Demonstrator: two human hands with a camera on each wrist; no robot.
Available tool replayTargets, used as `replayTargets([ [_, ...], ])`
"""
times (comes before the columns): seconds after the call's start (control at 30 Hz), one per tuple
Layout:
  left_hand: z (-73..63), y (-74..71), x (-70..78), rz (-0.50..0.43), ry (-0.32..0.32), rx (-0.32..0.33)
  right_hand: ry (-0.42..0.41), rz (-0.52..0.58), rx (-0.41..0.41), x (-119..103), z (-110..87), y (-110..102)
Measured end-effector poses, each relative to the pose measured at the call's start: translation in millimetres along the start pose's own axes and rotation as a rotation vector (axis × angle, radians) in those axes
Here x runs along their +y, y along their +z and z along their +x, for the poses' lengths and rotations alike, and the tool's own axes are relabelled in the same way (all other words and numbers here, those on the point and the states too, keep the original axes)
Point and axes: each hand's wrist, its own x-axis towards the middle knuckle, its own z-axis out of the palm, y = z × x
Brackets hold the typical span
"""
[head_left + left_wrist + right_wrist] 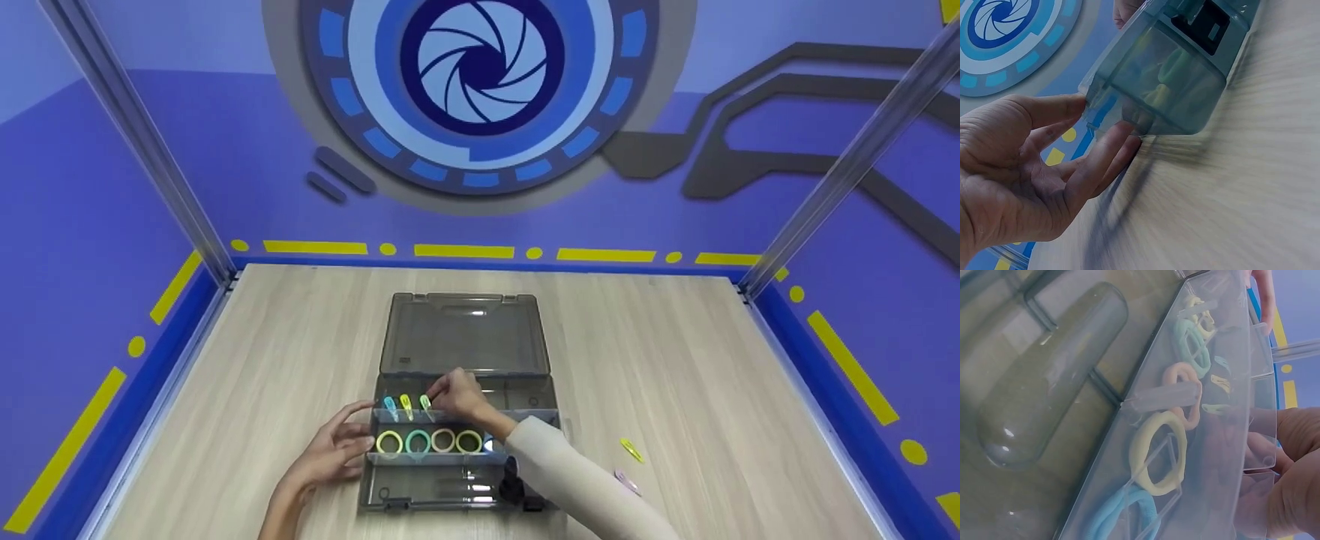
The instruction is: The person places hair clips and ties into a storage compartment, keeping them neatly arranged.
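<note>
Hair clips [406, 406], 3 of them in blue, yellow and green, are stood side by side in a back compartment of the organiser box [465, 469], and the green one is pinched at its tip by the right hand [459, 394], apparently so that it can be seated beside the others. Below them, 4 soft hair ties [429, 441] are laid in 1 row, each a rounded loop in pale yellow, green or peach. The box is made of smoky, see-through hard plastic with thin dividers, and its hinged lid [463, 332] is laid flat open behind it. Its left wall is touched by the straight, relaxed fingers of the left hand [334, 450], seemingly to steady it. On the pale wood-grain worktop [675, 360], well to the right, 1 yellow clip [631, 449] and 1 lilac clip [627, 481] are left lying
</note>
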Motion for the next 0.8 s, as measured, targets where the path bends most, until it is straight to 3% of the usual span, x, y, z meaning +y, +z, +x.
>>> replayTargets([
  [0.3,-0.3,1.3,1.3,-0.005,-0.030,0.027,-0.028,-0.050,0.042,1.4,0.9,-0.3],
  [0.8,-1.8,2.2,0.0,0.009,0.005,0.019,-0.105,-0.047,0.010,1.9,-4.5,-8.8],
])
